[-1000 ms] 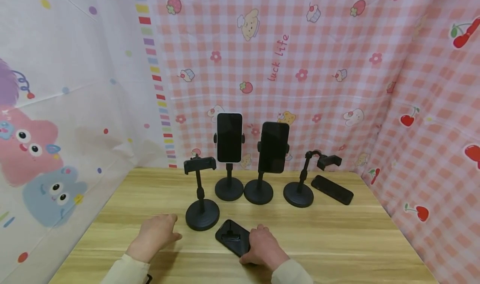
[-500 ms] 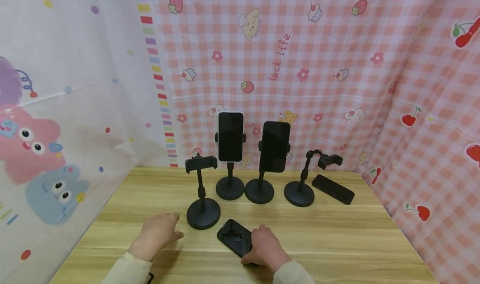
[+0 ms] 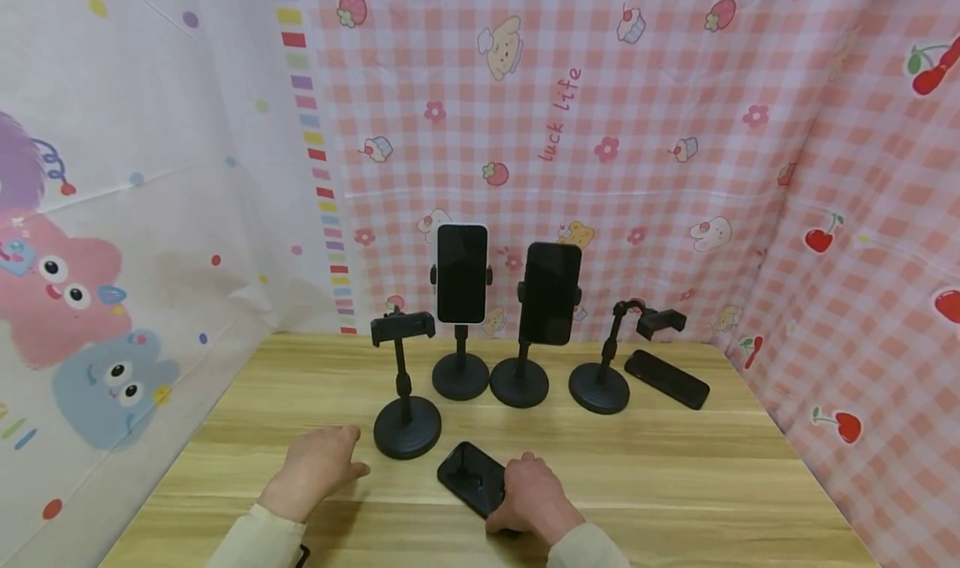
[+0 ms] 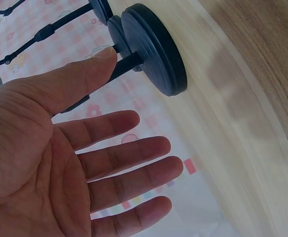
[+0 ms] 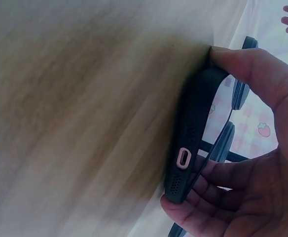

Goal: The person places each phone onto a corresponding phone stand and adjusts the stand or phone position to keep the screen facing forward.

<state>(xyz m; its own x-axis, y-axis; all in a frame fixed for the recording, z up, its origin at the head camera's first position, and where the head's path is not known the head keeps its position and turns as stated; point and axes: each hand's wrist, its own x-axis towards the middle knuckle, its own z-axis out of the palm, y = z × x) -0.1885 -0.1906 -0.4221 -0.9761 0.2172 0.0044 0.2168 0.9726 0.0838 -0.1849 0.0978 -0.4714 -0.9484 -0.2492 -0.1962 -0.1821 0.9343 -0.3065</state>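
And here's the right hand (image 3: 532, 497), thumb on one long side and fingers on the other, gripping the black smartphone (image 3: 471, 478) across its near end! The phone sits low at the front of the wooden table (image 3: 660, 501), glossy screen up, its far end poking clear of the grip and angling off to the left, towards the nearest phone stand (image 3: 407, 429). From the right wrist, look at that: the charging port (image 5: 184, 158) sits right between thumb and fingers, facing the palm side. Whether the underside touches the wood, I can't tell.

Over to the left hand (image 3: 318, 468): nothing in it, fingers stretched and spread, thumb apart, hovering just beside that nearest stand, whose clamp is bare. Behind, a white-framed phone (image 3: 462, 273) and a dark phone (image 3: 551, 293) stand upright in their holders, another bare stand (image 3: 600, 387) is out to the right, and beside it a spare phone (image 3: 667, 379) lies flat.
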